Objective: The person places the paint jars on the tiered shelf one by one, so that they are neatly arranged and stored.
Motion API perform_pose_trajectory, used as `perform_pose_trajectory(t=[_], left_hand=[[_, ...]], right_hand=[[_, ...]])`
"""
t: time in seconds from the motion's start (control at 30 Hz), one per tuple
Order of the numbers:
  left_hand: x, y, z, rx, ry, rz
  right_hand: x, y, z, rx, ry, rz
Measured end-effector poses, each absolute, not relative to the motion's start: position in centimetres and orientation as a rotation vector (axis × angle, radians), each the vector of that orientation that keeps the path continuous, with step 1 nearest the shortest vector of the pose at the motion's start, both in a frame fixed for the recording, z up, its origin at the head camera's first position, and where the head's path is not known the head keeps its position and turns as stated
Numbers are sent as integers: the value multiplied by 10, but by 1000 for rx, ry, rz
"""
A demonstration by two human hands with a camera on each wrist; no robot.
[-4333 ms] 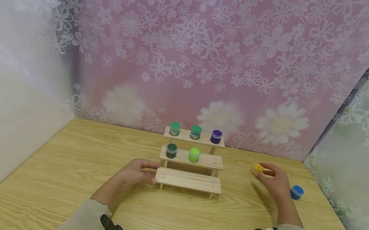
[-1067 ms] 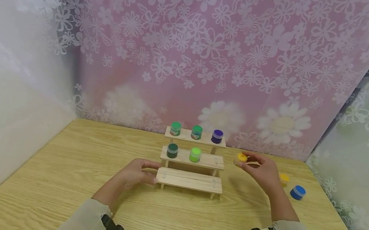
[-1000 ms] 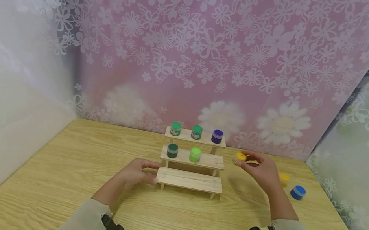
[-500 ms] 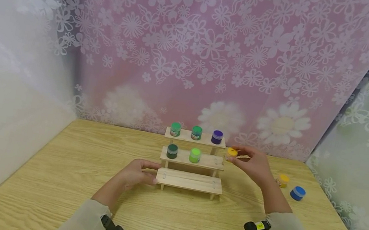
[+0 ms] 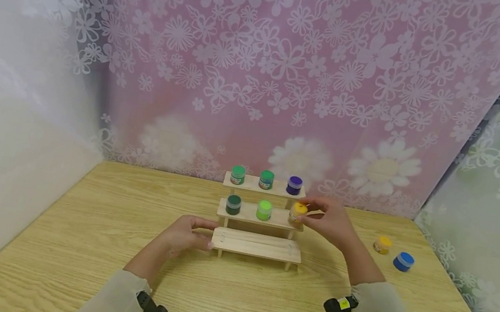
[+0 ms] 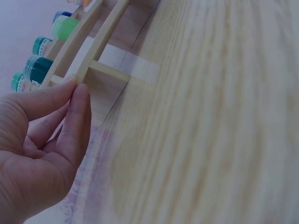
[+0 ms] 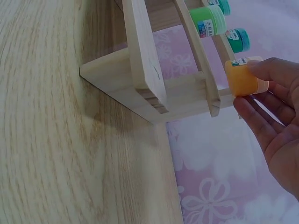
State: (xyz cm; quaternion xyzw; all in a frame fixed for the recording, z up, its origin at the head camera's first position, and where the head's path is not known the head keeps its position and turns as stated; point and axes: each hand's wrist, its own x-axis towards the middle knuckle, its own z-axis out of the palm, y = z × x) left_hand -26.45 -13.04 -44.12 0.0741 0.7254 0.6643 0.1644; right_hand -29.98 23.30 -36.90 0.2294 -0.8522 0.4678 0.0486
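A small three-tier wooden display stand (image 5: 256,245) stands on the table. My left hand (image 5: 185,235) pinches the left end of its lowest tier between thumb and fingers, seen close in the left wrist view (image 6: 51,135). With thumb and fingertips my right hand (image 5: 329,223) grips a yellow paint jar (image 5: 298,213) at the right end of the middle tier. In the right wrist view the yellow jar (image 7: 243,79) overlaps the tiers. A dark green jar (image 5: 233,205) and a lime green jar (image 5: 264,210) share the middle tier.
Two green jars (image 5: 266,180) and a purple jar (image 5: 294,185) line the top tier. Farther right on the table (image 5: 256,308) sit another yellow jar (image 5: 382,245) and a blue jar (image 5: 404,261). A flowered pink curtain (image 5: 262,71) hangs behind.
My right hand has put one yellow jar down near the blue jar, then carried another left to the middle tier's right end. The left hand keeps its hold on the stand.
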Motion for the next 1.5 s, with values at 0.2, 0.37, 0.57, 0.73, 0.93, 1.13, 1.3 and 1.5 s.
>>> perform_pose_trajectory(t=[0.2,0.37,0.57,0.73,0.93,1.13,1.3,1.5], left_hand=[[-264,-131,-441,205,2068,1888],[-263,-131,-439,214,2059,1891],[-264,-130,-440,229,2053,1897],[-264,-131,-440,226,2047,1903],[-263,-131,-440,253,2057,1894],[-263,-131,-439,271,2058,1890],[-263,-131,-438,273,2060,1888],[-263,-131,-438,269,2058,1886]], right_hand=[[-300,226,-373,680,-2632,1392],[-290,216,-364,664,-2658,1369],[-301,225,-378,656,-2644,1406],[-301,225,-379,634,-2642,1411],[-298,227,-377,609,-2628,1428],[-292,232,-373,601,-2594,1409],[-285,238,-371,599,-2573,1404],[-276,246,-370,620,-2529,1418]])
